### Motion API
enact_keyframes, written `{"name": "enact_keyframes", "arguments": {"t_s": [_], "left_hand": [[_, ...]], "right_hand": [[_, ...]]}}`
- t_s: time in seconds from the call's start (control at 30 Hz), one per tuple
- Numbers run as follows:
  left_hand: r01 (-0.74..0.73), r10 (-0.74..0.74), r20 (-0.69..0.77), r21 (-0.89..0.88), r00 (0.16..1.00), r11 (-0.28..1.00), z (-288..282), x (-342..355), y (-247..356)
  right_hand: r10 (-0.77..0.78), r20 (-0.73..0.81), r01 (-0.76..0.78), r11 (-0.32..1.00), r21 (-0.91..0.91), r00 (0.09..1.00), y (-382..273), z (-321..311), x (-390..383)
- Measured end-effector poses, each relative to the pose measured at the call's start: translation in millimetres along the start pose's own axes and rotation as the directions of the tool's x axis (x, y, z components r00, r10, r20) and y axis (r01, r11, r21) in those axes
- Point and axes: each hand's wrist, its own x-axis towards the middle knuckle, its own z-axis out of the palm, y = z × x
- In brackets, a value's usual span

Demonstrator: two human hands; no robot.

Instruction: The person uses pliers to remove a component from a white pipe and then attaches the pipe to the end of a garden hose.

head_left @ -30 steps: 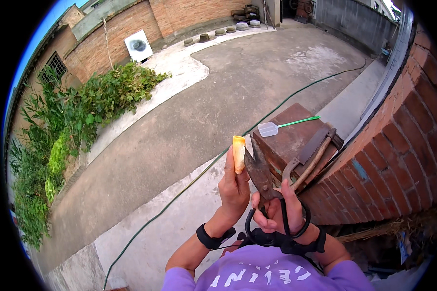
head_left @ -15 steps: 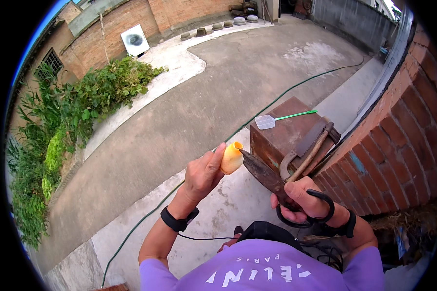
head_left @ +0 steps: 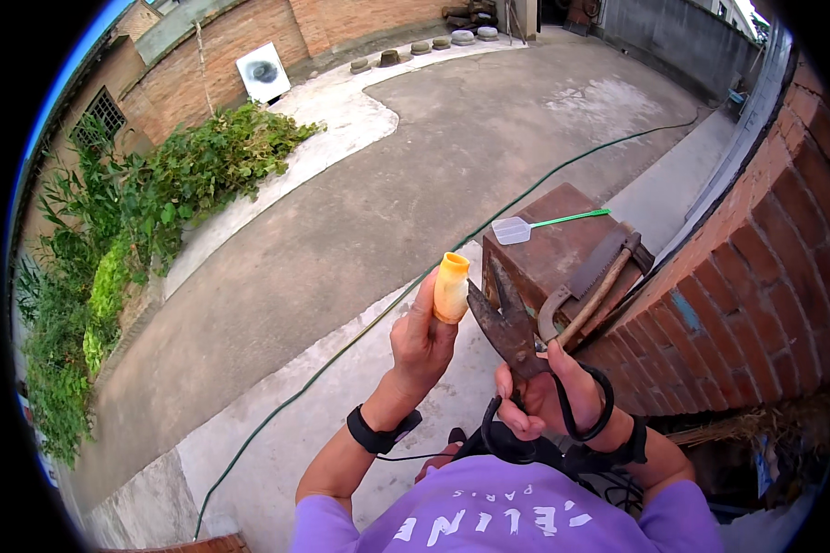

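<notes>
A short, hollow, yellow-orange piece point(head_left: 451, 288) stands upright in my left hand point(head_left: 415, 346), pinched between thumb and fingers. My right hand point(head_left: 558, 396) grips the black loop handles of large rusty metal shears point(head_left: 512, 334); their jaws are apart, with one tip just right of the yellow piece. Behind them a rusty brown box point(head_left: 558, 198) carries a green-handled fly swatter point(head_left: 512, 230) and a hand saw point(head_left: 598, 261), with a wooden bar beside the blade.
A brick wall point(head_left: 756, 304) rises close on my right. A green hose point(head_left: 318, 373) crosses the concrete yard diagonally. Plants point(head_left: 203, 157) grow along the left; a white panel point(head_left: 260, 72) leans on the far brick wall near several stone discs point(head_left: 463, 37).
Both hands shifted down and apart by half a second ago, then came back up and closer. The yellow piece tilted and is upright again; the shears' jaws now show wider apart.
</notes>
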Motion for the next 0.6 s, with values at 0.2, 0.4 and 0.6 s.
{"name": "enact_keyframes", "arguments": {"t_s": [0.2,0.4,0.6], "left_hand": [[-0.092,0.096,0.095,-0.044,0.991,0.995,-11,17,-11],[-0.302,0.278,0.302,0.033,0.912,0.953,-41,32,-24],[-0.358,0.317,0.381,0.040,0.868,0.933,-44,34,-29]], "right_hand": [[0.000,0.078,-0.015,0.981,0.194,0.997,-1,3,1],[-0.021,-0.114,-0.029,0.905,-0.423,0.993,-22,1,-10],[-0.402,0.092,0.065,-0.080,-0.995,0.911,-41,-15,-11]]}}
